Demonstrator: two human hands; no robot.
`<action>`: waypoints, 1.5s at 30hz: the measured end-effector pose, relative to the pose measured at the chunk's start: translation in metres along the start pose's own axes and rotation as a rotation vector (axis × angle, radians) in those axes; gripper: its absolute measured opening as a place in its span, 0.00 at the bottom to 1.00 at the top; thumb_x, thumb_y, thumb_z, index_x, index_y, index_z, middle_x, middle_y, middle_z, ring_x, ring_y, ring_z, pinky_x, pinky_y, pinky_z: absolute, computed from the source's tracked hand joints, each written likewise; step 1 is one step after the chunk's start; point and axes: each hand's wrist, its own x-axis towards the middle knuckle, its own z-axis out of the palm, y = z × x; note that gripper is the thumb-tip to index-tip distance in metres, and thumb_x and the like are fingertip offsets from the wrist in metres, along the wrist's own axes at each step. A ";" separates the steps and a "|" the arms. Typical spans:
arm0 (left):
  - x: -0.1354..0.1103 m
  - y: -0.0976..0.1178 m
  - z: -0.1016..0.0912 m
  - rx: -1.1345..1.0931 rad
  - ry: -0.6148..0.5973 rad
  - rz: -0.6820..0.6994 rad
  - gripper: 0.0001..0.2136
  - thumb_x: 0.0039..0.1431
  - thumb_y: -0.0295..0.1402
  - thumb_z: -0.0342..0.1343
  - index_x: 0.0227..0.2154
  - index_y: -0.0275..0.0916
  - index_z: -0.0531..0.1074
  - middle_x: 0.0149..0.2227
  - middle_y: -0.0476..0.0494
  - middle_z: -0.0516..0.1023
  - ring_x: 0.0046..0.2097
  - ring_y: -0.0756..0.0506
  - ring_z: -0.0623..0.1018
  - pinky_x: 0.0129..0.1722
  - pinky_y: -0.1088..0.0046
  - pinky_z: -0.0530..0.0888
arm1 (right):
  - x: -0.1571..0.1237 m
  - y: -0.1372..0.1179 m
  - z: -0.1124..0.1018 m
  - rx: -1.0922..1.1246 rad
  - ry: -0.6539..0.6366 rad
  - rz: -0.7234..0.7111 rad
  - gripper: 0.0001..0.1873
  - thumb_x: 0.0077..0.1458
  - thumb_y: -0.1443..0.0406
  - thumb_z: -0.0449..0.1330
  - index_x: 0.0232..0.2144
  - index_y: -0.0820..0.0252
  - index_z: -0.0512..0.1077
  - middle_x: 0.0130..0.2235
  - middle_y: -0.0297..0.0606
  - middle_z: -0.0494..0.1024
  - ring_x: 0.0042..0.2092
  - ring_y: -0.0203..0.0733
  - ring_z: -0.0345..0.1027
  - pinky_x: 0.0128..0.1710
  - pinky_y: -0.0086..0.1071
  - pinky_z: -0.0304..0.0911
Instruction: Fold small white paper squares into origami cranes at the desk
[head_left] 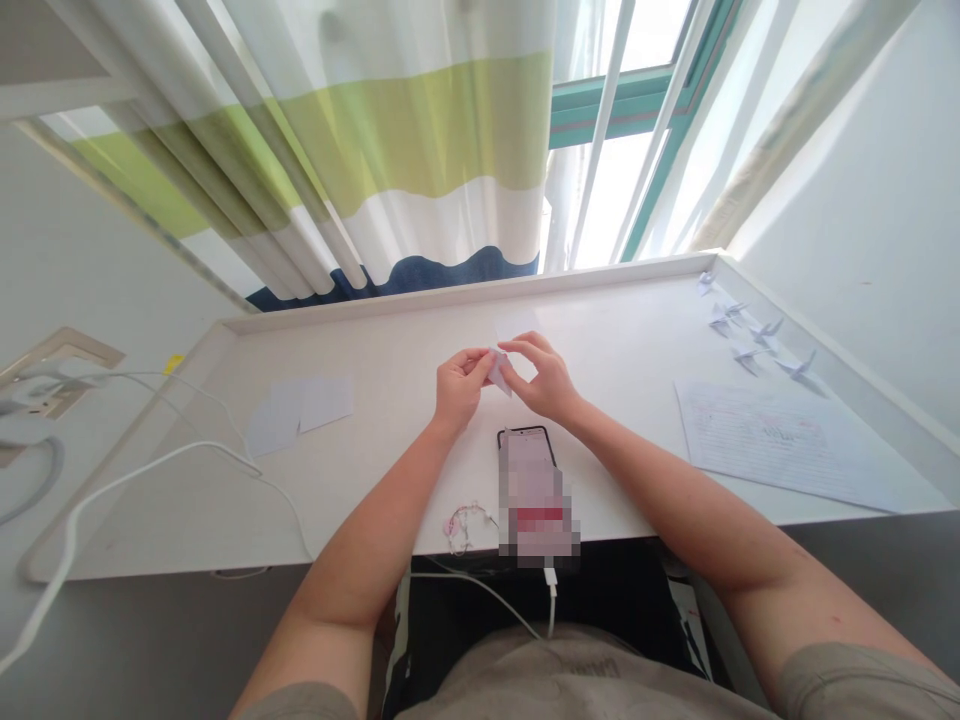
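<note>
A small folded white paper is held between both hands above the middle of the desk. My left hand pinches its left side between thumb and fingers. On the other side, my right hand grips it with thumb and index finger, the fingers curved over its top. Part of the paper is hidden behind the fingers. Beyond the hands, a flat white sheet lies on the desk. Closer to my body, a phone rests with its screen lit and partly blurred, a white cable plugged into its lower end.
Several folded paper cranes stand at the far right, near a stack of written sheets. Blank paper pieces lie at left. White cables cross the desk's left side. A beaded strap sits beside the phone. A raised rim edges the back.
</note>
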 end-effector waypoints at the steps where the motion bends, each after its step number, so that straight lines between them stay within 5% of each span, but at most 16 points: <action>1: 0.000 0.001 0.000 -0.006 0.009 -0.004 0.20 0.52 0.48 0.73 0.37 0.36 0.80 0.35 0.41 0.86 0.37 0.43 0.85 0.43 0.59 0.84 | -0.001 0.000 0.001 -0.025 -0.001 -0.036 0.11 0.65 0.62 0.61 0.49 0.52 0.78 0.45 0.43 0.80 0.48 0.50 0.74 0.51 0.49 0.73; 7: 0.001 0.005 0.000 -0.010 0.065 -0.013 0.22 0.50 0.51 0.73 0.35 0.36 0.79 0.33 0.43 0.85 0.34 0.45 0.84 0.40 0.63 0.84 | -0.003 0.000 0.006 -0.108 -0.022 -0.168 0.15 0.69 0.65 0.59 0.55 0.49 0.77 0.51 0.43 0.80 0.51 0.50 0.74 0.52 0.49 0.74; 19: 0.004 -0.003 -0.004 0.086 0.093 0.073 0.21 0.57 0.53 0.67 0.34 0.37 0.79 0.29 0.45 0.82 0.31 0.47 0.82 0.34 0.69 0.80 | -0.004 0.000 0.004 -0.106 -0.098 -0.170 0.13 0.70 0.64 0.58 0.53 0.50 0.78 0.53 0.44 0.80 0.55 0.51 0.73 0.55 0.50 0.72; 24: 0.001 -0.002 -0.005 0.199 0.093 0.185 0.17 0.64 0.49 0.63 0.34 0.38 0.79 0.32 0.43 0.83 0.34 0.47 0.81 0.37 0.71 0.77 | -0.003 -0.004 0.007 0.095 -0.071 0.044 0.07 0.67 0.60 0.61 0.45 0.53 0.76 0.46 0.42 0.80 0.50 0.49 0.74 0.53 0.49 0.72; 30: -0.002 0.002 0.001 0.221 0.039 0.305 0.18 0.66 0.51 0.61 0.34 0.40 0.79 0.43 0.41 0.84 0.43 0.46 0.81 0.44 0.68 0.77 | -0.002 0.003 0.014 0.481 -0.115 0.444 0.27 0.51 0.49 0.74 0.44 0.54 0.69 0.39 0.37 0.80 0.40 0.43 0.76 0.39 0.39 0.74; 35: -0.001 -0.001 0.001 0.190 0.036 0.246 0.17 0.67 0.50 0.59 0.34 0.40 0.77 0.35 0.44 0.81 0.34 0.48 0.78 0.33 0.71 0.74 | -0.001 0.001 0.012 0.701 -0.239 0.508 0.24 0.51 0.46 0.74 0.34 0.57 0.73 0.32 0.35 0.80 0.33 0.40 0.77 0.35 0.36 0.73; 45: 0.004 0.003 -0.006 0.285 0.085 0.168 0.11 0.66 0.40 0.59 0.31 0.38 0.76 0.33 0.43 0.82 0.33 0.48 0.78 0.36 0.71 0.75 | 0.002 -0.001 0.002 0.805 -0.370 0.595 0.23 0.48 0.51 0.77 0.37 0.60 0.77 0.34 0.36 0.83 0.34 0.42 0.82 0.40 0.39 0.78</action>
